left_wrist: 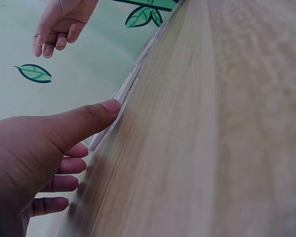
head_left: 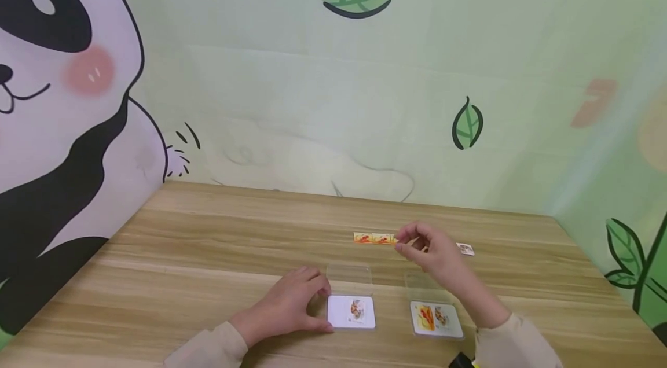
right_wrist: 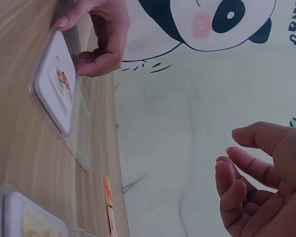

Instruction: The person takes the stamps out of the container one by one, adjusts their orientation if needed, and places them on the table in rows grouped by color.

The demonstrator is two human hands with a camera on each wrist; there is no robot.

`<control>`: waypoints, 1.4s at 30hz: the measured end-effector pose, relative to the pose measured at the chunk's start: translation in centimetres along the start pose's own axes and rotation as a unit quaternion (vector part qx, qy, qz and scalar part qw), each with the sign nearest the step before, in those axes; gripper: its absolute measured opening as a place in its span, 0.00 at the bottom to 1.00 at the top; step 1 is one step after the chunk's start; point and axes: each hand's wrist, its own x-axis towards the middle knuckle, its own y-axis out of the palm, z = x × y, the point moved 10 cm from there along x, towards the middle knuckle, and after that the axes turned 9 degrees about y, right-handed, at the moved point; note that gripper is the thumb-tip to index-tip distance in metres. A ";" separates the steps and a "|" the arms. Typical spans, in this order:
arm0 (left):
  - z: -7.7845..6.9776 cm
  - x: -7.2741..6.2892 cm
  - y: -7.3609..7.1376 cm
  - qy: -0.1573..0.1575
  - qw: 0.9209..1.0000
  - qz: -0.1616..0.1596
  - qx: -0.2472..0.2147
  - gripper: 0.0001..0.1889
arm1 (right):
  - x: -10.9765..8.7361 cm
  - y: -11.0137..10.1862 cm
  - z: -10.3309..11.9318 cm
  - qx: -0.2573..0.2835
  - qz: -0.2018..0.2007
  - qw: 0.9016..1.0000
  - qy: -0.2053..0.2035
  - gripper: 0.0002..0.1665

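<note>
My left hand [head_left: 289, 304] holds the left side of an opened clear plastic case [head_left: 350, 328], thumb at its near corner and fingers at its far corner. The white face of this flat case bears one small picture piece [head_left: 357, 311]. My right hand [head_left: 427, 246] is raised over the far part of the table, fingers loosely bent, thumb and index finger apart with nothing seen between them. Below it in the head view lies a row of small orange picture pieces [head_left: 363, 238], partly covered by the hand. The right wrist view also shows the left hand [right_wrist: 106, 37] on the case.
A second opened case [head_left: 436, 320] with two picture pieces lies to the right on the wooden table [head_left: 208, 252]. Another small picture piece [head_left: 466, 249] lies beyond the right forearm. A dark object [head_left: 461, 360] shows at the near edge. A printed cloth wall [head_left: 260, 96] stands behind.
</note>
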 end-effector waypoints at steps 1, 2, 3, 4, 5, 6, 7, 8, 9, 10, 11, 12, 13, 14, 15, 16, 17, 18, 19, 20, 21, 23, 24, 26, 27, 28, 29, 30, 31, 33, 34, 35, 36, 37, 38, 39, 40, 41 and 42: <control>0.0 0.0 0.0 0.000 1.000 -0.001 0.001 0.25 | -0.1 0.3 0.0 -0.001 0.003 1.000 -0.002 0.11; 0.1 0.0 -0.1 0.001 1.000 -0.002 0.002 0.25 | -0.2 0.5 0.0 -0.002 0.006 1.000 -0.003 0.10; 0.1 0.0 -0.1 0.002 1.000 -0.003 0.003 0.25 | -0.2 0.8 0.0 -0.002 0.010 1.000 -0.005 0.10; 0.1 -0.1 -0.1 0.002 1.000 -0.004 0.003 0.25 | -0.3 1.1 0.1 -0.002 0.015 1.000 -0.008 0.10; 0.1 -0.1 -0.1 0.003 1.000 -0.004 0.005 0.25 | -0.4 1.3 0.1 -0.002 0.019 1.000 -0.011 0.10; 0.1 -0.1 -0.1 0.005 1.000 -0.005 0.006 0.25 | -0.5 1.6 0.2 -0.002 0.022 1.000 -0.014 0.10; 0.1 -0.1 -0.1 0.007 1.000 -0.006 0.007 0.25 | -0.6 1.8 0.2 -0.001 0.026 1.000 -0.016 0.10; 0.0 -0.1 -0.1 0.008 1.000 -0.006 0.007 0.25 | -0.7 2.0 0.3 -0.001 0.030 0.999 -0.019 0.10; 0.0 -0.1 -0.1 0.008 1.000 -0.007 0.007 0.25 | -0.8 2.3 0.3 -0.001 0.033 0.999 -0.022 0.10; 0.0 -0.1 -0.1 0.009 1.000 -0.006 0.008 0.25 | -0.9 2.5 0.4 -0.004 0.037 0.999 -0.024 0.10; 0.0 -0.1 -0.1 0.009 1.000 -0.006 0.008 0.25 | -1.0 2.7 0.5 -0.008 0.039 0.999 -0.028 0.10; 0.0 -0.1 -0.1 0.009 1.000 -0.006 0.008 0.25 | -1.1 2.9 0.6 -0.012 0.041 0.999 -0.031 0.10; 0.0 -0.1 -0.1 0.008 1.000 -0.006 0.007 0.25 | -1.2 3.1 0.6 -0.017 0.043 0.998 -0.034 0.10; -0.1 0.0 -0.1 0.008 1.000 -0.005 0.007 0.25 | -1.3 3.3 0.7 -0.022 0.044 0.998 -0.039 0.10; -0.1 0.0 -0.1 0.008 1.000 -0.005 0.007 0.25 | -1.4 3.5 0.7 -0.026 0.046 0.998 -0.041 0.10; -0.1 0.0 -0.1 0.007 1.000 -0.005 0.007 0.25 | -1.4 3.7 0.7 -0.030 0.047 0.997 -0.043 0.10; -0.1 0.1 -0.1 0.007 1.000 -0.005 0.007 0.25 | -1.5 3.9 0.8 -0.033 0.049 0.997 -0.048 0.10; -0.2 0.1 -0.1 0.007 1.000 -0.005 0.007 0.25 | -1.5 4.2 0.8 -0.035 0.051 0.997 -0.050 0.10; -0.2 0.1 -0.2 0.006 1.000 -0.005 0.007 0.25 | -1.6 4.4 0.8 -0.035 0.056 0.996 -0.052 0.10; -0.2 0.1 -0.2 0.006 1.000 -0.005 0.007 0.25 | -1.6 4.7 0.8 -0.034 0.060 0.996 -0.053 0.10; -0.2 0.2 -0.2 0.005 1.000 -0.004 0.006 0.25 | -1.6 5.0 0.7 -0.032 0.065 0.996 -0.052 0.10; -0.2 0.2 -0.2 0.003 1.000 -0.003 0.005 0.25 | -1.7 5.5 0.6 -0.029 0.073 0.995 -0.053 0.11; -0.2 0.2 -0.2 0.003 1.000 -0.003 0.004 0.25 | -1.7 5.7 0.6 -0.027 0.077 0.995 -0.052 0.11; -0.1 0.1 -0.1 0.002 1.000 -0.002 0.004 0.25 | -1.7 6.1 0.5 -0.021 0.084 0.995 -0.049 0.12; -0.1 0.1 -0.1 0.002 1.000 -0.002 0.005 0.25 | -1.8 6.2 0.5 -0.019 0.086 0.995 -0.047 0.12; -0.1 0.1 -0.1 0.003 1.000 -0.002 0.005 0.25 | -1.8 6.3 0.4 -0.020 0.088 0.995 -0.047 0.13; -0.1 0.1 -0.1 0.003 1.000 -0.002 0.005 0.25 | -1.8 6.5 0.4 -0.020 0.089 0.995 -0.046 0.13; -0.1 0.1 -0.1 0.004 1.000 -0.002 0.006 0.25 | -1.9 6.6 0.5 -0.022 0.089 0.995 -0.047 0.13; -0.1 0.1 -0.1 0.004 1.000 -0.003 0.005 0.24 | -1.9 6.6 0.5 -0.025 0.088 0.995 -0.049 0.13; -0.1 0.0 -0.1 0.004 1.000 -0.003 0.003 0.24 | -1.9 6.8 0.6 -0.035 0.087 0.994 -0.054 0.12; -0.1 0.0 -0.1 0.003 1.000 -0.004 0.003 0.24 | -1.9 7.0 0.7 -0.042 0.086 0.994 -0.059 0.12; 0.0 0.0 -0.1 0.002 1.000 -0.004 0.001 0.24 | -2.0 7.1 0.7 -0.049 0.087 0.993 -0.063 0.11; 0.0 0.0 -0.1 0.001 1.000 -0.005 0.000 0.24 | -2.0 7.3 0.8 -0.055 0.088 0.992 -0.067 0.11; 0.0 0.0 -0.1 0.001 1.000 -0.005 -0.001 0.24 | -2.0 7.4 0.8 -0.061 0.089 0.992 -0.070 0.11; 0.0 0.0 -0.1 0.001 1.000 -0.005 -0.002 0.24 | -2.1 7.6 0.8 -0.067 0.090 0.991 -0.073 0.10; 0.0 0.0 -0.2 0.002 1.000 -0.005 -0.002 0.24 | -2.1 7.7 0.8 -0.072 0.090 0.990 -0.076 0.10; -0.1 0.0 -0.2 0.003 1.000 -0.006 -0.002 0.24 | -2.2 7.9 0.7 -0.075 0.092 0.990 -0.078 0.10; -0.1 0.0 -0.2 0.004 1.000 -0.006 -0.002 0.24 | -2.2 8.0 0.7 -0.078 0.092 0.990 -0.078 0.10; -0.1 0.0 -0.2 0.006 1.000 -0.006 -0.002 0.24 | -2.3 8.1 0.6 -0.080 0.092 0.989 -0.079 0.09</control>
